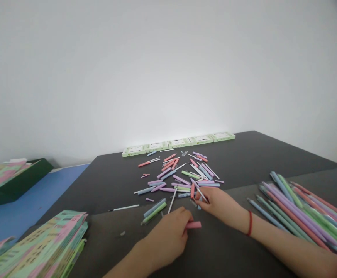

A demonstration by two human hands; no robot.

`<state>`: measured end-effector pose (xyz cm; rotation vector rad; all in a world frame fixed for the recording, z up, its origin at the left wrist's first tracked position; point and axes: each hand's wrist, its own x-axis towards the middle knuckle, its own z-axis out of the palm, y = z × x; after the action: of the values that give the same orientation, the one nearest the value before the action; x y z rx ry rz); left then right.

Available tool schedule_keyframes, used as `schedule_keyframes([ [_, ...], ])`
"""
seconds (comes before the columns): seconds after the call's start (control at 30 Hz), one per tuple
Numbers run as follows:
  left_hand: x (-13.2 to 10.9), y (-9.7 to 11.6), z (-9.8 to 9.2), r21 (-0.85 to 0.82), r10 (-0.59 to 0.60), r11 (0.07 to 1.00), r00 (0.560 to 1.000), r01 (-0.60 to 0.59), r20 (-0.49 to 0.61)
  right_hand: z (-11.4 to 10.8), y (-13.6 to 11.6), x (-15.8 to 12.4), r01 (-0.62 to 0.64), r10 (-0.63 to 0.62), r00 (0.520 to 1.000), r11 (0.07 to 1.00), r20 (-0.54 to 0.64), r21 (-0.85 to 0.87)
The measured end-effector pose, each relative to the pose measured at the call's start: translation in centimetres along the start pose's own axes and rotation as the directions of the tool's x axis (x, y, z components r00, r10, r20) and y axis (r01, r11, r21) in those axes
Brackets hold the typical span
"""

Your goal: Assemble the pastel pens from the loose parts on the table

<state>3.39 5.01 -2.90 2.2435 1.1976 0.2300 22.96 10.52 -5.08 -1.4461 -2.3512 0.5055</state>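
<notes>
My left hand [168, 235] rests on the dark table [237, 154] with its fingers closed on a short pink pen barrel [193, 224] that sticks out to the right. My right hand [219, 204], with a red band at the wrist, lies just beyond it and pinches a thin white refill [200, 194]. Both hands sit at the near edge of a scattered heap of pastel pen parts [182, 173]: pink, blue, purple and green barrels, caps and white refills.
A pile of assembled pastel pens [301, 212] lies at the right. A row of light green boxes [180, 143] lines the table's far edge. Stacks of printed cards [41, 247] sit at the near left, and a dark green tray [14, 181] with more stands on a blue surface.
</notes>
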Motion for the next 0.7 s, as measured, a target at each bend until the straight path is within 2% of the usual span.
schedule_keyframes([
  [0.13,0.5,-0.2,1.2,0.237,0.043,0.971,0.999,-0.039,-0.012,1.4,-1.2,0.1,-0.045,0.048,0.999,0.984,0.013,-0.171],
  [0.23,0.8,-0.5,1.4,0.322,0.054,0.946,0.998,-0.041,-0.03,1.9,-1.6,0.3,-0.077,0.081,0.997,0.96,0.007,-0.269],
  [0.6,0.3,0.3,0.6,0.327,-0.021,0.944,0.995,0.05,-0.093,1.8,-2.0,-0.1,-0.146,0.128,0.989,0.899,-0.072,-0.412],
  [0.7,0.2,0.2,-0.3,0.306,-0.029,0.949,0.989,0.072,-0.143,1.5,-2.0,-0.2,-0.135,0.118,0.991,0.899,-0.066,-0.417],
])
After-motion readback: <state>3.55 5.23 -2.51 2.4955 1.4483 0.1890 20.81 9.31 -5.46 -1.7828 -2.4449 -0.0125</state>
